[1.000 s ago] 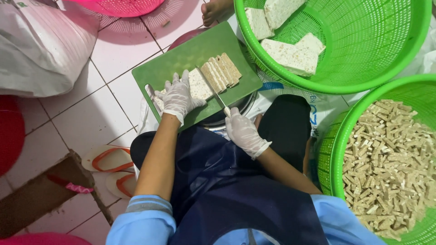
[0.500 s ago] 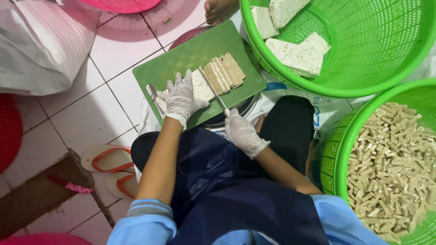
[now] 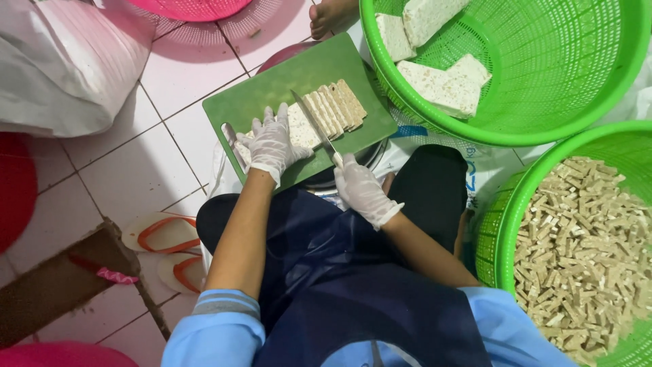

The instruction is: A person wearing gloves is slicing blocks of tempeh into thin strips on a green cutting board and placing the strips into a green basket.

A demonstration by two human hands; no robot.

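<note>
Slicing step: gloved right hand [image 3: 362, 190] grips a steel knife [image 3: 314, 128] mid-block; left hand [image 3: 272, 143] lies spread on the pale tempeh block [image 3: 324, 112] on the green plastic cutting board [image 3: 272, 85]. The next cut calls for a slice-width shift leftward.

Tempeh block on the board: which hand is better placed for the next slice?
Right. The right hand already grips the knife, blade on the tempeh block; the left hand lies flat on the block, steadying it.
</note>
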